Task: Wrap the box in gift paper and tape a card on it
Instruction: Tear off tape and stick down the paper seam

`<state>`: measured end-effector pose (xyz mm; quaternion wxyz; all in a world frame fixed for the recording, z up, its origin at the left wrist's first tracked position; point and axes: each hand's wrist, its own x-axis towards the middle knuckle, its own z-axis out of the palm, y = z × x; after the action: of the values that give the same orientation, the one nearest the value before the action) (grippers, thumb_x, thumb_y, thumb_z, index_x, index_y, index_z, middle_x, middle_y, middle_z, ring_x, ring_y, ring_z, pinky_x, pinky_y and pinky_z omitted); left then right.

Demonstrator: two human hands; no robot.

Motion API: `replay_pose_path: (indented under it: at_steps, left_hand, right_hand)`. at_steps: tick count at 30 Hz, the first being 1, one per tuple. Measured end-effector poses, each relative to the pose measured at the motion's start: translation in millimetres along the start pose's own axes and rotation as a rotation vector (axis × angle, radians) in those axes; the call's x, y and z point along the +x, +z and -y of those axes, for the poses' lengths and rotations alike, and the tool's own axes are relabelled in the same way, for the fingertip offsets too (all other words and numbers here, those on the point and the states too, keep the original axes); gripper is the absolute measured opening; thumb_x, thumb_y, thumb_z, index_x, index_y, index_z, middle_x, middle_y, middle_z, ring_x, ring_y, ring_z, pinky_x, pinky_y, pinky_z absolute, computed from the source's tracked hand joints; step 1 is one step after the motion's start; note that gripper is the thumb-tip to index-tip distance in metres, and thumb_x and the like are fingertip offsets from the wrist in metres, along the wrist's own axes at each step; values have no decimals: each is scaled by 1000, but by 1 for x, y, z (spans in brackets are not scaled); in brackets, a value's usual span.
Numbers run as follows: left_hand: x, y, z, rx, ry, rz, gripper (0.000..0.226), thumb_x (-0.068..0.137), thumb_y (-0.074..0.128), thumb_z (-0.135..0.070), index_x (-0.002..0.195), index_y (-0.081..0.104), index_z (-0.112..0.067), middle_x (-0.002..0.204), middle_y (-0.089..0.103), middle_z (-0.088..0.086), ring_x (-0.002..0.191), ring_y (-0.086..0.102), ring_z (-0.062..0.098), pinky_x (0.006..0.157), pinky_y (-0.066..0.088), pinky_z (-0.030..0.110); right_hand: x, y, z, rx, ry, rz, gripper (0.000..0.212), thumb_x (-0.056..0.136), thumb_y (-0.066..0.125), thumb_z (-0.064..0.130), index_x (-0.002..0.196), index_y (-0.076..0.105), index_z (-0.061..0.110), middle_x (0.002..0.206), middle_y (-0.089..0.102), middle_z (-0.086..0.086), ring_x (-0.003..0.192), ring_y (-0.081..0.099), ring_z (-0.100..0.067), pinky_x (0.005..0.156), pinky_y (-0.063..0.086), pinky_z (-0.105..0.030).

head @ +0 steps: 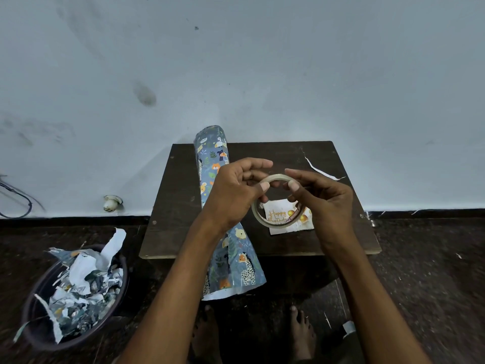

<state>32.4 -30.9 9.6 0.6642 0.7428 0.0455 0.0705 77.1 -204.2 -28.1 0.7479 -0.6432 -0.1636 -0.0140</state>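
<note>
Tape roll (278, 203) in both hands; bin (34, 321) w/ scraps (81, 282).

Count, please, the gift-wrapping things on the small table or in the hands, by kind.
Tape roll, held by left hand and right hand: 1
Gift paper roll: 1
Birthday card: 1
Paper strip: 1
Total: 4

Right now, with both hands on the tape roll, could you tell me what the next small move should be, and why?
Probably pick the tape's loose end free with a thumbnail. Both the left hand and right hand pinch the tape roll above the birthday card, and no strip is pulled out yet.
</note>
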Motion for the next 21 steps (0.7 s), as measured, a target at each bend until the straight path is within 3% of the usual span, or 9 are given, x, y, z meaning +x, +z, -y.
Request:
replay_pose_path:
  at_steps: [2,5,7,11,17,21]
  left_hand:
    - [0,0,1,-10,17,1,36,90,62,14,124,64,1,98,76,19,70,70,11,64,53,18]
    - [-1,1,2,16,61,15,38,86,69,13,120,69,-4,96,77,15,83,75,23,78,61,33]
    - [-1,3,2,41,82,20,38,83,72,12,118,71,-4,95,77,13,87,76,22,83,62,35]
    - [-1,5,3,77,110,24,46,80,77,8,123,70,-8,96,78,9,91,75,17,84,61,34]
    - [-3,5,0,44,136,67,56,78,80,6,130,65,-7,96,77,10,86,74,15,82,61,32]
    - [-3,5,-1,46,141,54,57,74,84,4,127,68,-10,98,77,11,88,76,20,84,62,38]
  right_hand:
    - [0,0,1,38,23,-55,23,87,71,-5,108,76,3,95,77,-18,67,63,-22,65,53,-26]
    - [1,0,2,164,128,-186,20,89,70,-2,105,77,6,90,75,-18,65,63,-22,61,51,-27]
    - [1,2,2,260,206,-274,19,90,69,-1,105,77,6,85,74,-15,63,64,-18,58,51,-25]
    - [2,12,4,487,338,-363,18,93,62,-4,108,72,1,81,70,-13,63,64,-16,57,53,-21]
    - [6,16,3,718,474,-360,20,99,51,-5,110,66,3,86,64,-14,63,63,-12,59,56,-18]
    - [8,16,4,809,522,-360,18,100,50,-3,109,65,3,84,64,-14,61,64,-12,59,56,-18]
